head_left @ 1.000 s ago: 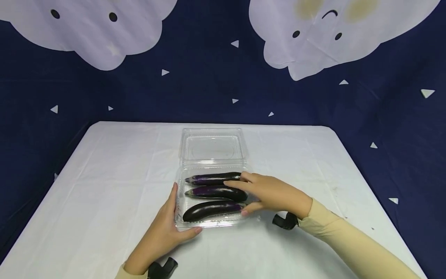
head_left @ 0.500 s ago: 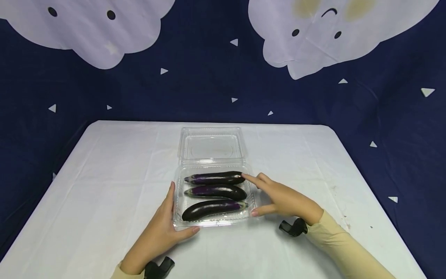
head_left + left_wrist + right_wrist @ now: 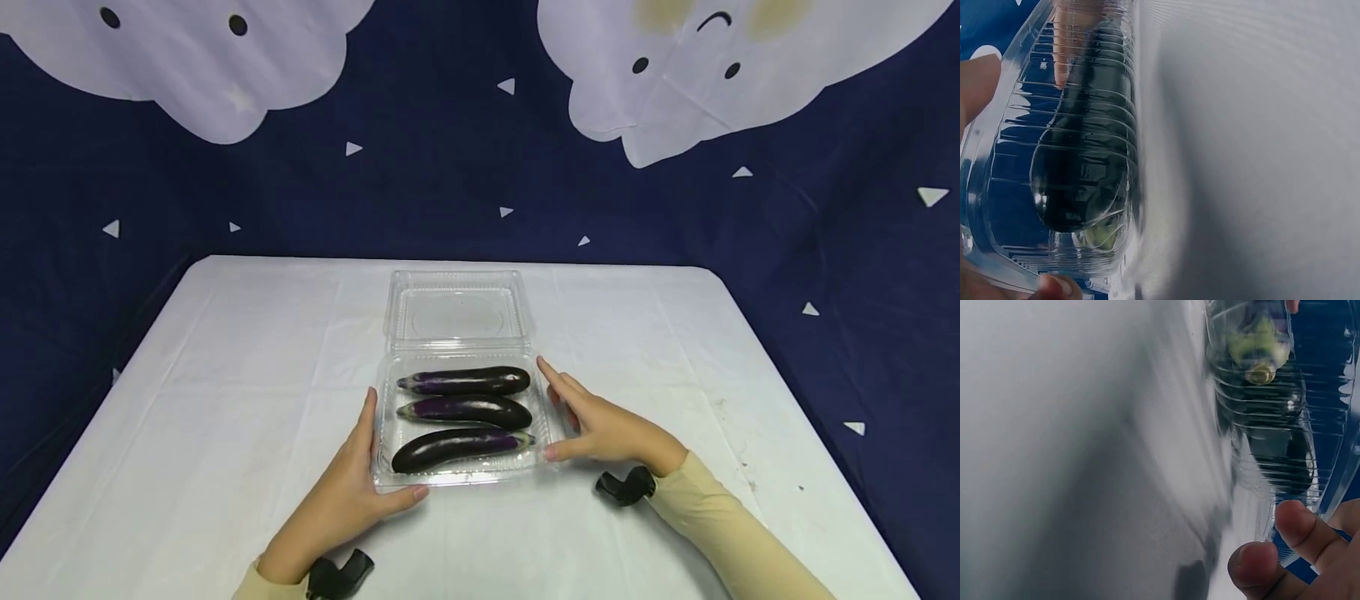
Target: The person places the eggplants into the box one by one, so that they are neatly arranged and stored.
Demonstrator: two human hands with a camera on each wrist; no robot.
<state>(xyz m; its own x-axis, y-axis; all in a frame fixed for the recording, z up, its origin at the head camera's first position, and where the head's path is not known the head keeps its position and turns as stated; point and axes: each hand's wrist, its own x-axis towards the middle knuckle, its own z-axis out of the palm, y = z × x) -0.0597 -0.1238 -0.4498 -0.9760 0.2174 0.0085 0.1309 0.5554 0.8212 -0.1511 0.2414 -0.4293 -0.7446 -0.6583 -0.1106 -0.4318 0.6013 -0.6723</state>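
Three dark purple eggplants, the far one (image 3: 463, 381), the middle one (image 3: 467, 410) and the near one (image 3: 453, 451), lie side by side in a clear plastic clamshell container (image 3: 487, 478). Its hinged lid (image 3: 459, 323) is folded back on the far side. My left hand (image 3: 341, 493) holds the near left corner, thumb along the front edge and fingers up the left side. Along the right side, my right hand (image 3: 603, 427) touches the container with its thumb and forefinger. In the right wrist view its fingertips (image 3: 1292, 519) stand close against the ribbed wall.
A white cloth covers the table (image 3: 247, 375). Behind it hangs a dark blue curtain (image 3: 435, 192) with white clouds and small triangles. A black wrist mount (image 3: 339, 575) sits at the left wrist, another black mount (image 3: 626, 486) at the right.
My right hand has withdrawn from over the right ends of the eggplants to the container's right side. My left hand stays at the left corner.
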